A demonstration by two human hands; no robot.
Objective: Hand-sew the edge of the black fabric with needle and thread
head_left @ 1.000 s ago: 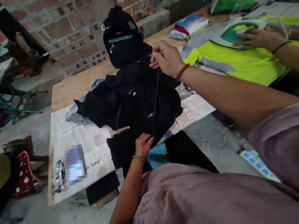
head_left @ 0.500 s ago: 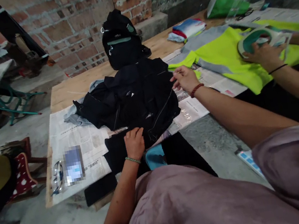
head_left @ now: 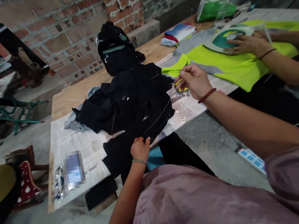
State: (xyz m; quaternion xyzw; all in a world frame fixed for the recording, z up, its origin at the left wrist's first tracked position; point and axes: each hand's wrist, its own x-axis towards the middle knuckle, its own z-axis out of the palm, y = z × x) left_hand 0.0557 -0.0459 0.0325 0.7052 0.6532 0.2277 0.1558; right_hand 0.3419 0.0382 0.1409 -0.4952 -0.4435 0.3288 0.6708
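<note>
A heap of black cloth garments (head_left: 126,112) lies on the newspaper-covered table in front of me. My left hand (head_left: 140,149) is at its near edge, fingers curled over the black fabric. My right hand (head_left: 194,81) is raised just right of the heap, apart from it, with thumb and fingers pinched together. Whatever is in that pinch is too small to make out. Below the right fingers lies a small yellow-edged object (head_left: 182,89), partly hidden. Light grey-blue cloth (head_left: 74,122) shows from under the heap's left side.
A black backpack (head_left: 117,52) stands behind the heap. At right, a co-worker's hand (head_left: 250,46) holds a green and white iron (head_left: 219,41) on a neon yellow garment (head_left: 209,59). A phone (head_left: 73,170) and glasses (head_left: 58,182) lie at left. Folded cloth (head_left: 179,33) sits behind.
My right hand has drawn away from the black heap, to the right. My left hand's fingers have curled in more. The co-worker's iron has shifted on the yellow garment. The view has turned slightly.
</note>
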